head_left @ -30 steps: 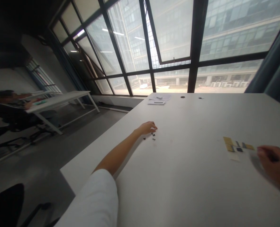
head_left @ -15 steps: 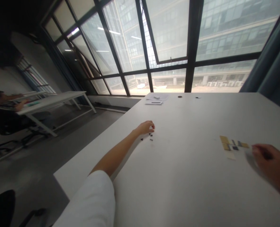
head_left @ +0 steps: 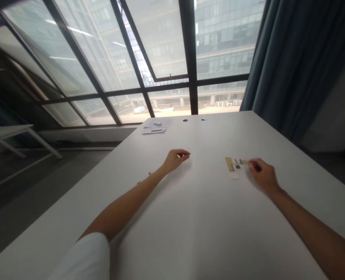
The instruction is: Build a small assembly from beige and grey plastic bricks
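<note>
My left hand (head_left: 176, 160) hovers over the middle of the white table (head_left: 190, 210), thumb and forefinger pinched together. Whatever sits between these fingertips is too small to make out. My right hand (head_left: 262, 173) is closed at the right side, its fingertips pinching the right end of a small yellow strip (head_left: 244, 162). That strip lies in line with a small group: a yellow block-like piece (head_left: 228, 163), a small black piece (head_left: 238, 167) and thin grey pieces. Below them lies a pale cream piece (head_left: 234, 175). A few tiny dark parts (head_left: 149, 173) show beside my left forearm, partly hidden by it.
White papers (head_left: 154, 126) with a dark slim item lie at the table's far left corner. A round dark disc (head_left: 185, 120) and a small dark object (head_left: 203, 119) are near the far edge. Windows stand behind, a blue curtain (head_left: 286, 70) at right, another table (head_left: 6, 134) at left.
The view has turned to the right. My left hand has moved right, away from the tiny dark parts, with fingers pinched. My right hand stays at the end of the yellow strip.
</note>
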Action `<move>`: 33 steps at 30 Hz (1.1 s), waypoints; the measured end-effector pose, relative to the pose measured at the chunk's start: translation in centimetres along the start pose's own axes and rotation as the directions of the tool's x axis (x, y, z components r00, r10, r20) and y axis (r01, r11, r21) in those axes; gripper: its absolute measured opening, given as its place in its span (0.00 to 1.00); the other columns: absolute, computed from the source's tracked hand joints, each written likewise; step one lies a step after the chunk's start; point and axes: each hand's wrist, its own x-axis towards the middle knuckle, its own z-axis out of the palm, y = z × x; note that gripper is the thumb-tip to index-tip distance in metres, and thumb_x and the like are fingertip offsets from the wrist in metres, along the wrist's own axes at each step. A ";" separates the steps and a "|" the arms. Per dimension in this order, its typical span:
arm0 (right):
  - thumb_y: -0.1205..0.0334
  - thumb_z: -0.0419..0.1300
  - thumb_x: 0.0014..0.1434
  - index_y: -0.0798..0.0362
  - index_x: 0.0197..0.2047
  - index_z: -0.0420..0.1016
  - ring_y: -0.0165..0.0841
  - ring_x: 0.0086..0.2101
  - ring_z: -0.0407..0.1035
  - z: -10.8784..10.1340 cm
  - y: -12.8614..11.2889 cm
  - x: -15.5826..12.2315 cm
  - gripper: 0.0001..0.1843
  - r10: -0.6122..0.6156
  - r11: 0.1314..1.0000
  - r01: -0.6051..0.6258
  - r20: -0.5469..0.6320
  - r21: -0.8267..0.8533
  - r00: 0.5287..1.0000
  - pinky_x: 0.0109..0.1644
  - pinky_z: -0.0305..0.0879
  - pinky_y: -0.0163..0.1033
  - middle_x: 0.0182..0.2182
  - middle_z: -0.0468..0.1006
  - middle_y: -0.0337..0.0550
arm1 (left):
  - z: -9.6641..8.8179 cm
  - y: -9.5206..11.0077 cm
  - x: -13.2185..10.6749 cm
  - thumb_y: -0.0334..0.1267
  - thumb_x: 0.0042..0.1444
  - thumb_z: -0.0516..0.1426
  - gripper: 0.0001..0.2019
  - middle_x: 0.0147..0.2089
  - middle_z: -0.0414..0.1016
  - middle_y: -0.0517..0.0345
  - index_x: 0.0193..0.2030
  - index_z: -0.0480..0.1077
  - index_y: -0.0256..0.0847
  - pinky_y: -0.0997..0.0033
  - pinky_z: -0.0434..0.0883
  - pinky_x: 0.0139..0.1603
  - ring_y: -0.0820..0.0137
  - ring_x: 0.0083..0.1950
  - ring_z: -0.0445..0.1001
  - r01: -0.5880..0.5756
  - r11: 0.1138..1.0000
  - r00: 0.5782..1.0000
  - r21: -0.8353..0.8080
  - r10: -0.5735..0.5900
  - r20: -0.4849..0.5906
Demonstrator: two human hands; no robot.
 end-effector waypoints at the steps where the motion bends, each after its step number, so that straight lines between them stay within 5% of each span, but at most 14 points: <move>1: 0.53 0.55 0.59 0.53 0.38 0.78 0.34 0.26 0.72 0.0 -0.2 0.0 0.14 -0.016 1.000 0.016 -0.004 -0.001 1.000 0.32 0.68 0.37 0.27 0.79 0.43 | 1.6 0.7 0.5 0.46 0.55 0.62 0.13 0.33 0.81 0.55 0.40 0.81 0.40 0.72 0.68 0.36 0.72 0.31 0.71 0.001 0.998 1.000 -0.063 0.000 0.011; 8: 0.59 0.56 0.63 0.52 0.39 0.79 0.30 0.23 0.68 0.0 -1.2 0.1 0.11 -0.226 0.974 0.226 0.036 0.008 0.974 0.31 0.64 0.35 0.25 0.77 0.40 | 13.2 6.2 2.1 0.45 0.51 0.66 0.13 0.35 0.81 0.54 0.38 0.81 0.38 0.71 0.69 0.37 0.71 0.33 0.74 0.028 0.903 0.997 -0.429 0.004 0.073; 13: 0.58 0.57 0.65 0.52 0.42 0.78 0.29 0.23 0.66 -0.3 -1.9 0.2 0.10 -0.302 0.953 0.299 0.086 0.044 0.949 0.32 0.63 0.35 0.25 0.76 0.39 | 17.8 8.6 1.3 0.46 0.49 0.67 0.15 0.35 0.80 0.53 0.36 0.78 0.36 0.72 0.70 0.36 0.71 0.33 0.73 0.050 0.811 0.996 -0.582 0.002 0.088; 25: 0.60 0.57 0.65 0.51 0.39 0.77 0.29 0.24 0.65 -0.2 -2.7 -0.1 0.08 -0.343 0.934 0.316 0.175 0.165 0.923 0.32 0.63 0.35 0.27 0.77 0.39 | 18.5 7.8 0.0 0.49 0.51 0.67 0.16 0.32 0.75 0.58 0.36 0.77 0.37 0.74 0.64 0.32 0.74 0.31 0.66 0.002 0.822 0.999 -0.569 0.022 0.035; 33: 0.61 0.58 0.62 0.51 0.36 0.75 0.28 0.22 0.62 0.4 -2.9 -0.5 0.06 -0.205 0.946 0.142 0.197 0.291 0.959 0.27 0.59 0.35 0.24 0.73 0.37 | 17.3 8.2 -0.5 0.46 0.58 0.63 0.13 0.35 0.78 0.56 0.45 0.81 0.42 0.72 0.66 0.35 0.72 0.32 0.67 -0.162 0.894 0.980 -0.418 0.196 0.038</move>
